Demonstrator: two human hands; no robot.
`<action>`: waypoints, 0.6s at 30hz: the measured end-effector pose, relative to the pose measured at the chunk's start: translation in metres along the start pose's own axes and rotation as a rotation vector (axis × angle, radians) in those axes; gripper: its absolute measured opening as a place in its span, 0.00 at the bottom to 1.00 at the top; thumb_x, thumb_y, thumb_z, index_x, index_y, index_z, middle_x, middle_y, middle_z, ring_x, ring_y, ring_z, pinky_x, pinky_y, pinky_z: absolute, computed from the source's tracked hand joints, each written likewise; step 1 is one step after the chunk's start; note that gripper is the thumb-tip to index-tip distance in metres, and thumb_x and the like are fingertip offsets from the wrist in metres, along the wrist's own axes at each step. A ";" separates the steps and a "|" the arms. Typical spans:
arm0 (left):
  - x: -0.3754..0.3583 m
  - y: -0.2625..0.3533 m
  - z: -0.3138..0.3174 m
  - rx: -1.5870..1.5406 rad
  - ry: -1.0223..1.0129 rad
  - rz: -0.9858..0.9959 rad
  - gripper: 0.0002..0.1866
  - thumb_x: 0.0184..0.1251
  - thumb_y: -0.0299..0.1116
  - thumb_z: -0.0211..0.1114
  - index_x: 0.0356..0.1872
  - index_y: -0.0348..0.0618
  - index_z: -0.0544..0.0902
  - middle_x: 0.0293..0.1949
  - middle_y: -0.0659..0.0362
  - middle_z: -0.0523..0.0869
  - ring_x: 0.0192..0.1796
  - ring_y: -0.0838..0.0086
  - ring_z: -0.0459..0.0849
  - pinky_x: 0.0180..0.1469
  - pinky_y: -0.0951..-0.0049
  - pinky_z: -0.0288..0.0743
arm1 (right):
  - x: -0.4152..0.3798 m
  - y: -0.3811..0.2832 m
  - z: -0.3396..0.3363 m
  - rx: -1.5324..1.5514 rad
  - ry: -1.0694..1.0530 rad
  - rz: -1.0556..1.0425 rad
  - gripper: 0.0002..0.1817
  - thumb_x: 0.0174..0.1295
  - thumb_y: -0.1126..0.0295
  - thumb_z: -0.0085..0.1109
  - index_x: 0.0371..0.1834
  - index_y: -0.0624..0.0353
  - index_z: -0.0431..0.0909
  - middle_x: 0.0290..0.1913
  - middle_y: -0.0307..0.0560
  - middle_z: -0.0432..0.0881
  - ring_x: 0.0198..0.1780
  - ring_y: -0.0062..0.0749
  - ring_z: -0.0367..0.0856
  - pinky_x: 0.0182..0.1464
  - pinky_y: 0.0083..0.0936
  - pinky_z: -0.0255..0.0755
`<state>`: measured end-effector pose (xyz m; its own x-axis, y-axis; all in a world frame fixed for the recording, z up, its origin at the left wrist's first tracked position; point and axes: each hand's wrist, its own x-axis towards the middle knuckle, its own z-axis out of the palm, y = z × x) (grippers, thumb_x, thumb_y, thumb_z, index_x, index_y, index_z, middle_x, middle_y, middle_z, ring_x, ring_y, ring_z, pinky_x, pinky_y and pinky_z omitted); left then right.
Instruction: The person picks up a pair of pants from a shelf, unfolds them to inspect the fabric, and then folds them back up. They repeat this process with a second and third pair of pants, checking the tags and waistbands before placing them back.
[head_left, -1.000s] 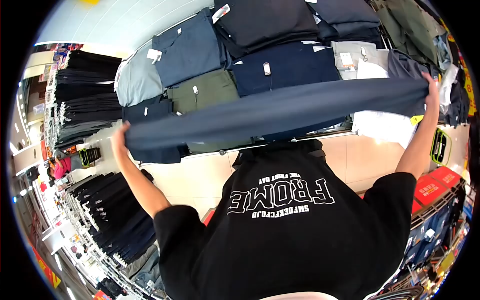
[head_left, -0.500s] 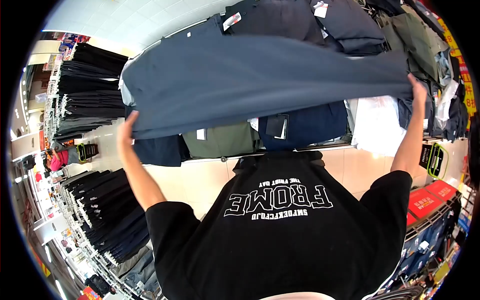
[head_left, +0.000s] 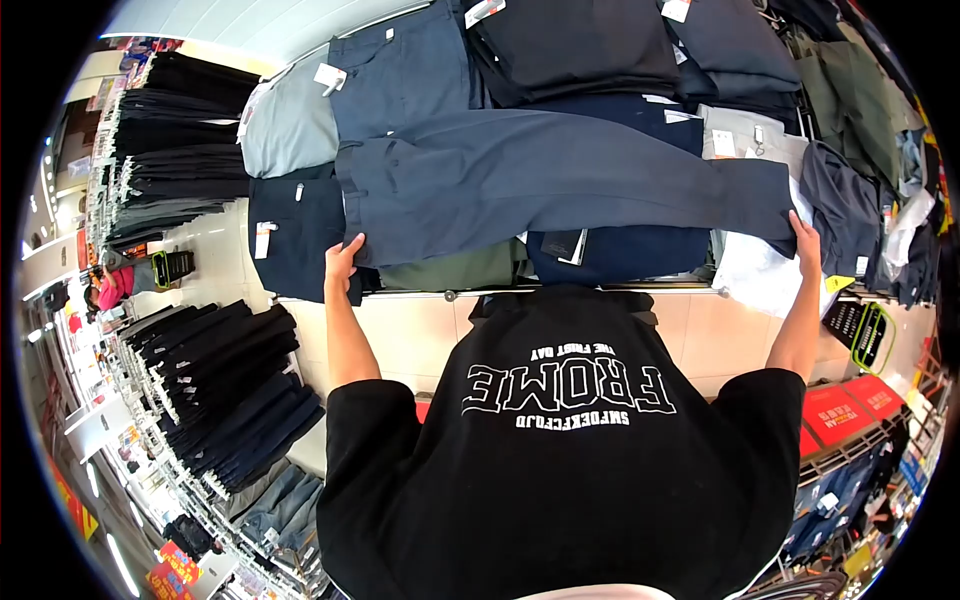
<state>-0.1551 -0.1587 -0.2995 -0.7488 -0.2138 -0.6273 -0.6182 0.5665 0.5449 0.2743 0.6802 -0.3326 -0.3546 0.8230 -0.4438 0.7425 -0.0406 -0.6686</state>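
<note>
A pair of dark blue-grey trousers (head_left: 560, 180) is stretched lengthwise across the folded clothes on the display. My left hand (head_left: 343, 262) is closed on the waistband end. At the leg-hem end, my right hand (head_left: 804, 242) grips the cloth, with its fingertips partly hidden. Under and below the trousers show a folded olive pair (head_left: 455, 268) and a folded navy pair (head_left: 625, 255) with a dark tag. White plastic wrapping (head_left: 750, 275) lies under the hem end. A folded navy garment (head_left: 295, 235) sits just left of my left hand.
Stacks of folded trousers (head_left: 575, 50) fill the back of the display, with a light grey pair (head_left: 290, 120) at left. Racks of hanging dark trousers (head_left: 225, 400) stand at left. A black-and-green basket (head_left: 865, 335) is on the floor at right. Another person (head_left: 115, 287) is far left.
The trousers, lifted and blurred before, now lie lower and narrower over the stacks. My left hand has moved right and my right hand slightly left and down.
</note>
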 end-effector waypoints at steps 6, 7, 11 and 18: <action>0.003 -0.007 -0.016 0.220 -0.029 -0.138 0.27 0.56 0.45 0.73 0.50 0.33 0.82 0.49 0.53 0.84 0.54 0.62 0.79 0.55 0.55 0.69 | 0.005 -0.009 -0.024 0.427 0.021 -0.158 0.22 0.63 0.61 0.65 0.51 0.70 0.80 0.49 0.45 0.83 0.49 0.27 0.79 0.55 0.20 0.68; 0.002 -0.008 -0.016 0.256 -0.016 -0.145 0.27 0.56 0.44 0.73 0.49 0.31 0.82 0.49 0.53 0.84 0.54 0.62 0.79 0.55 0.55 0.69 | -0.001 -0.014 -0.028 0.474 0.045 -0.175 0.22 0.63 0.61 0.65 0.52 0.69 0.80 0.49 0.45 0.83 0.48 0.27 0.79 0.54 0.20 0.70; 0.002 0.005 -0.009 0.504 0.030 -0.145 0.28 0.51 0.44 0.76 0.50 0.35 0.83 0.50 0.52 0.85 0.54 0.58 0.82 0.55 0.58 0.74 | -0.020 -0.021 -0.033 0.377 0.002 -0.036 0.22 0.63 0.58 0.65 0.52 0.63 0.81 0.49 0.43 0.83 0.49 0.25 0.79 0.50 0.23 0.72; -0.010 0.051 0.034 0.661 0.627 0.590 0.16 0.56 0.41 0.72 0.42 0.47 0.80 0.43 0.53 0.80 0.46 0.57 0.81 0.49 0.54 0.74 | -0.044 -0.022 -0.011 0.258 -0.075 0.026 0.21 0.66 0.48 0.57 0.55 0.48 0.80 0.50 0.32 0.79 0.50 0.24 0.73 0.55 0.33 0.65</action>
<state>-0.1706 -0.1007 -0.2845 -0.9906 -0.0292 0.1334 -0.0100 0.9898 0.1421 0.2796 0.6510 -0.2919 -0.3856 0.7759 -0.4993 0.5861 -0.2120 -0.7820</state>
